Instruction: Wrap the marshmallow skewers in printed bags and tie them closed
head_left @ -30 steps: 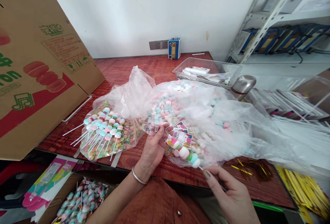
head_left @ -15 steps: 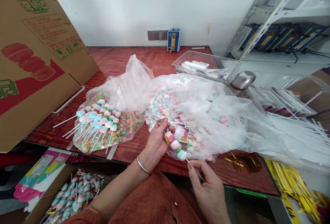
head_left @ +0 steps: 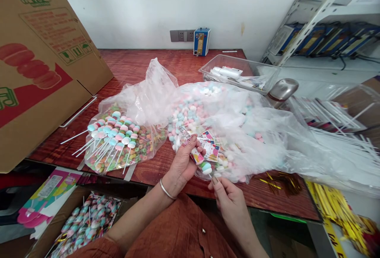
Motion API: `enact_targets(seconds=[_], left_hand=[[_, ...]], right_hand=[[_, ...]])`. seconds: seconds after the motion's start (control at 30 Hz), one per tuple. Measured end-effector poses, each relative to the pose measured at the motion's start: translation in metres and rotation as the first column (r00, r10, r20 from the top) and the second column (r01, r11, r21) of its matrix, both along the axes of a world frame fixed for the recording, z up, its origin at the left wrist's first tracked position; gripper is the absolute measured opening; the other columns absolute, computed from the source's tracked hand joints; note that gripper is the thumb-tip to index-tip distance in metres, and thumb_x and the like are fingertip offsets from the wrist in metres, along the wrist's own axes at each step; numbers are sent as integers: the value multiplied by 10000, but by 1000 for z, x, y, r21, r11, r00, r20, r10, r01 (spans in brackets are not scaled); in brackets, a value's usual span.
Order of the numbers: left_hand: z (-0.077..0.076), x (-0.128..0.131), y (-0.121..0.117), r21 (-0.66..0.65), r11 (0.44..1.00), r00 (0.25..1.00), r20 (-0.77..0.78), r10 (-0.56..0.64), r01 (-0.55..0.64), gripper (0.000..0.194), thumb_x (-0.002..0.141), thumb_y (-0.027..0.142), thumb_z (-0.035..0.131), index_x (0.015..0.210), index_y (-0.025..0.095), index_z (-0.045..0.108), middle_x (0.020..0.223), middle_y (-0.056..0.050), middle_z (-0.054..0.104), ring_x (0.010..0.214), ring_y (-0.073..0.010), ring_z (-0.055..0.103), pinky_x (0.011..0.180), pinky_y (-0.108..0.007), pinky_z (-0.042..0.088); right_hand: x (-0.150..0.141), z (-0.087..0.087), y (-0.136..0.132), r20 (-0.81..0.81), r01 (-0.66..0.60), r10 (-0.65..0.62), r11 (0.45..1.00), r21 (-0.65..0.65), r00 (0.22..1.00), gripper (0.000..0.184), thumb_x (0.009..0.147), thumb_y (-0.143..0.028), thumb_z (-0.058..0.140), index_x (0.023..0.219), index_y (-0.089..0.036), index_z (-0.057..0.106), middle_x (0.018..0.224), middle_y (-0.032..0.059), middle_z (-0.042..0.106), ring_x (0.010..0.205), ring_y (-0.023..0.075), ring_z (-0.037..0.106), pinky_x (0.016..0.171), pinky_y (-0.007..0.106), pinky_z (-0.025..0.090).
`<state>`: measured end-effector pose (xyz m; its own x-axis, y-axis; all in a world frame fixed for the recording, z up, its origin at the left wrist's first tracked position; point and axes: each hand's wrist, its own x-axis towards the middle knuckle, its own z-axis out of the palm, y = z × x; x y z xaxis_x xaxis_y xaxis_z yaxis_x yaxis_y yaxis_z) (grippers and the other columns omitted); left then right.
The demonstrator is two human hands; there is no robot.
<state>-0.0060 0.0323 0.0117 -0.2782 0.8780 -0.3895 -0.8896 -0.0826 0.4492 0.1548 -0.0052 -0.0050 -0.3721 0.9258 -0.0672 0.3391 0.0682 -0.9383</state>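
My left hand (head_left: 184, 163) is nearly closed, thumb against fingers on a clear printed wrapper (head_left: 196, 157), whose coloured part lies at the upper end of a candy skewer (head_left: 206, 167). My right hand (head_left: 231, 196) is narrowed to a pinch, thumb and forefinger on the skewer's stick just below its lowest marshmallow. The skewer slants above the middle of the desk's (head_left: 127, 62) front edge.

From the left I count one carton (head_left: 50, 48) along the desk's left edge; one bag of ring candies (head_left: 148, 145) near the front left corner, bearing a pile of skewers (head_left: 115, 129) too overlapped to count; one bag of marshmallows (head_left: 190, 111) beyond my hands; one blue box (head_left: 202, 43) by the back edge; one clear tray (head_left: 255, 87) and one metal flask (head_left: 284, 89) by the right edge.

My left forearm, one bangle (head_left: 166, 190) at its wrist, reaches in from the lower left; my right comes up from the lower right, fingers curled.
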Motion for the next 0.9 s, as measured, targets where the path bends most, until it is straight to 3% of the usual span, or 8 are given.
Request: enact_targets(seconds=[0.1, 0.17, 0.3, 0.43, 0.53, 0.63, 0.73, 0.9], left_hand=[[-2, 5, -1, -5, 1000, 1000, -3, -12, 12, 272, 709, 237, 832, 765, 144, 583, 628, 55, 527, 530, -57, 499, 564, -202, 473], [-4, 8, -1, -26, 999, 1000, 3, -22, 22, 279, 713, 252, 830, 776, 147, 579, 630, 58, 520, 536, -60, 500, 561, -204, 469], [-4, 14, -1, -82, 996, 999, 22, -44, 46, 302, 702, 272, 838, 806, 154, 579, 640, 58, 516, 543, -69, 505, 573, -220, 472], [1, 17, -2, -105, 993, 998, 38, -51, 55, 315, 694, 279, 842, 794, 157, 569, 616, 60, 501, 545, -71, 500, 585, -221, 465], [3, 24, -5, -69, 997, 999, 8, -44, 44, 326, 681, 280, 849, 788, 157, 568, 604, 69, 496, 522, -57, 469, 578, -212, 444], [0, 31, -10, -61, 996, 997, -16, -72, 71, 344, 671, 320, 855, 797, 155, 581, 615, 61, 514, 541, -61, 490, 578, -205, 429], [-3, 30, -13, -58, 993, 995, -26, -101, 99, 349, 677, 346, 851, 824, 150, 603, 658, 39, 561, 583, -76, 533, 612, -217, 450], [-3, 20, -13, -19, 996, 993, -76, -91, 89, 336, 708, 326, 830, 914, 154, 629, 668, 34, 584, 604, -97, 562, 619, -240, 461]], right_hand=[[-3, -1, 2, 1, -4, 4, 1000, 28, 1000, 350, 971, -416, 480, 744, -186, 614, 648, -5, 584, 601, 149, 525, 564, 237, 401], [-5, -2, 3, 81, -7, -11, 978, 210, 997, 286, 973, -351, 490, 776, -186, 616, 709, 9, 612, 649, 153, 553, 613, 241, 414], [-11, -6, 6, 255, -81, -111, 765, 638, 961, 241, 982, -224, 473, 812, -187, 640, 715, 38, 621, 665, 164, 571, 655, 264, 404], [-16, -10, 9, 344, -154, -180, 645, 748, 921, 220, 983, -195, 478, 884, -185, 674, 686, 49, 627, 643, 180, 554, 636, 283, 379], [-21, -11, 11, 282, -89, -105, 797, 597, 954, 285, 998, -273, 454, 794, -190, 635, 675, 37, 630, 615, 166, 556, 599, 270, 380], [-26, -8, 16, 85, 12, -35, 968, 250, 996, 299, 992, -354, 447, 802, -193, 613, 728, 19, 661, 651, 157, 582, 611, 246, 431], [-24, -4, 19, -55, 31, -28, 998, 56, 998, 280, 958, -401, 491, 876, -183, 646, 793, 27, 692, 740, 184, 618, 667, 260, 471], [-14, 1, 12, 27, -46, 43, 995, 93, 999, 304, 969, -387, 453, 840, -189, 644, 765, 23, 688, 715, 187, 625, 654, 251, 451]])
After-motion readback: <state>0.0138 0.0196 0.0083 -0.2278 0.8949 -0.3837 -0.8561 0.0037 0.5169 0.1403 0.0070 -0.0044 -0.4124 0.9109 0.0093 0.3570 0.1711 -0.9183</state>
